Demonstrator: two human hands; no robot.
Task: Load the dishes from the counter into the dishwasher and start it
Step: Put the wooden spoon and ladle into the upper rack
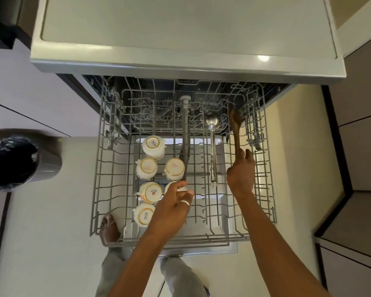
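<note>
The dishwasher's upper wire rack (99, 168) is pulled out below the counter (180, 35). Several white mugs stand upside down in its left half, such as one mug (153, 146) at the back. A steel ladle (212, 136) lies lengthwise right of the middle. My right hand (241, 170) is shut on the handle of a wooden spoon (236, 127), whose bowl points to the back of the rack. My left hand (172, 205) reaches over a mug (169, 185) in the second column, fingers curled on its rim, partly hiding it.
A bin (15, 161) lined with a black bag stands on the floor at the left. The open dishwasher door (227, 211) lies under the rack. My bare foot (109, 230) shows by the rack's front left corner. Cabinets (362, 146) flank the right.
</note>
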